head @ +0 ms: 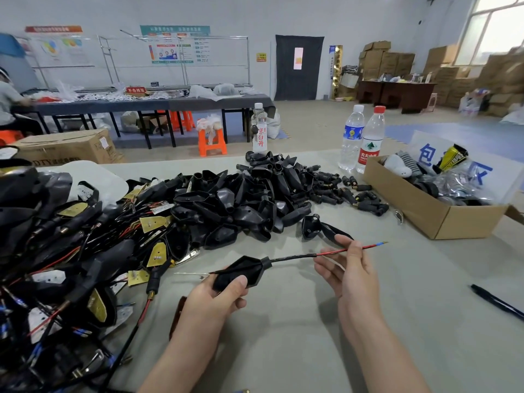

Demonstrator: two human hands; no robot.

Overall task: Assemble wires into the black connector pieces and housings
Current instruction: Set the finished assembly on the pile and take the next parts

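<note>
**Head view.** Your left hand curls round a black housing, held above the middle of the worktop, nearer its front edge. Your right hand pinches the red wire that leaves the housing's neck. Risk: a hard tug would likely drag the lead off its seat inside, and the pale loose strand by your right palm may snag or get left out.

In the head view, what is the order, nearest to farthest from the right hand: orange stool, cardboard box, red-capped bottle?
1. Cardboard box, on the table, right of the right hand.
2. Red-capped bottle, at the table's far edge.
3. Orange stool, beyond the table, to the left.
</note>
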